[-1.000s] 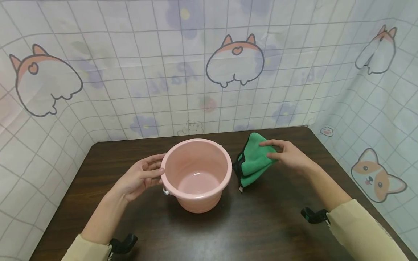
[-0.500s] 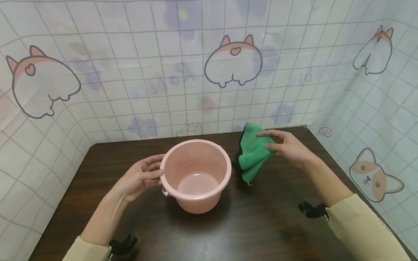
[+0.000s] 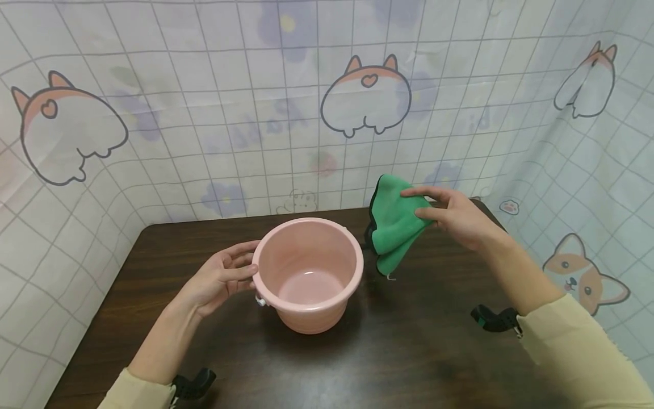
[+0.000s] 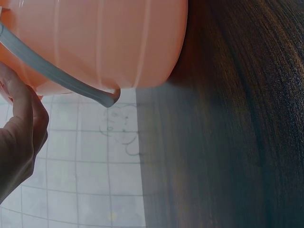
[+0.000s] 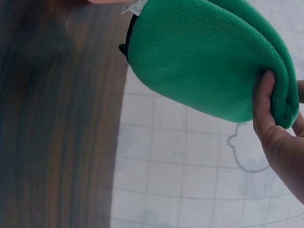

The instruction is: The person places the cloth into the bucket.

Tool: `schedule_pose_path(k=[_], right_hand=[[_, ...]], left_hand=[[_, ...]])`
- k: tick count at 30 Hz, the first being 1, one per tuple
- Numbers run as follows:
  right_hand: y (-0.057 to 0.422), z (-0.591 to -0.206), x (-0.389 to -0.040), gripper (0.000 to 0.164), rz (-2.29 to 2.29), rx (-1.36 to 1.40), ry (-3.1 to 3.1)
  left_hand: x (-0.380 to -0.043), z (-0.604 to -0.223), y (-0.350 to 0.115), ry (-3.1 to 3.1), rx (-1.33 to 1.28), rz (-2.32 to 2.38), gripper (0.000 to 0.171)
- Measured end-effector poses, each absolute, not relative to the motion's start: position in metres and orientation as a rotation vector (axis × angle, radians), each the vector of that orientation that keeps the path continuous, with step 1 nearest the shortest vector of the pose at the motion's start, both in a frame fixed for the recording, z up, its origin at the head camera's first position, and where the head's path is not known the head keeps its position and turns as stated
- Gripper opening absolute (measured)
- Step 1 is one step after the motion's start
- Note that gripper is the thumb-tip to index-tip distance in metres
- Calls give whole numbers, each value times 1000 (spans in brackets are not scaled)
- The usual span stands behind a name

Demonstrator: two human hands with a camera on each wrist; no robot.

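Note:
A pink bucket (image 3: 311,319) stands upright on the dark wooden table, its inside visible from above. My left hand (image 3: 219,278) holds its rim at the left side, thumb tip at the rim and fingers along the outer wall. In the left wrist view, a grey bucket handle (image 4: 61,76) hangs down along the bucket's side. To the right of the bucket, my right hand (image 3: 455,218) pinches a folded green cloth (image 3: 395,216) with black edging between thumb and fingers. The cloth hangs above the table. A white tag (image 5: 137,6) shows on it in the right wrist view.
The dark wood table (image 3: 398,352) runs back to a wall covering (image 3: 245,159) with a grid and cartoon corgi prints. This covering also encloses the left and right sides. Black wrist mounts (image 3: 493,319) stick out near both sleeves.
My right hand has raised the green cloth upward, and its lower end has come up with it. The left hand and the bucket stay in place.

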State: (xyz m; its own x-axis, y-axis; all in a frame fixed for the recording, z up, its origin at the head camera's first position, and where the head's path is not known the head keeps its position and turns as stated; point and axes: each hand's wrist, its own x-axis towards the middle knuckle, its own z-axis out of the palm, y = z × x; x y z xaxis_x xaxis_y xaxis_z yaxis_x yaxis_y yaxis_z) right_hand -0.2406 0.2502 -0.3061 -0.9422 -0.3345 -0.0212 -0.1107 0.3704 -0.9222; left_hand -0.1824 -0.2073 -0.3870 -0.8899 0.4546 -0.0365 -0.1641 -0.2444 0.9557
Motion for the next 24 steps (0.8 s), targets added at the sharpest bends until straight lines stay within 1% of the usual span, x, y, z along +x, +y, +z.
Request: schedule_pose_path(k=[4,15,24], right_hand=[[246,-295,-240,41,-1660,-411,2398],[232,-268,-237,39,-1816,-621,2280],[215,-243,-235,38,-1874,-683,2152]], left_hand=[[-183,-387,-208,1638,343,2173,55],[-185,-385,-208,1644,288,2148,59],[-187,-382,-209,1665,276,2132,62]])
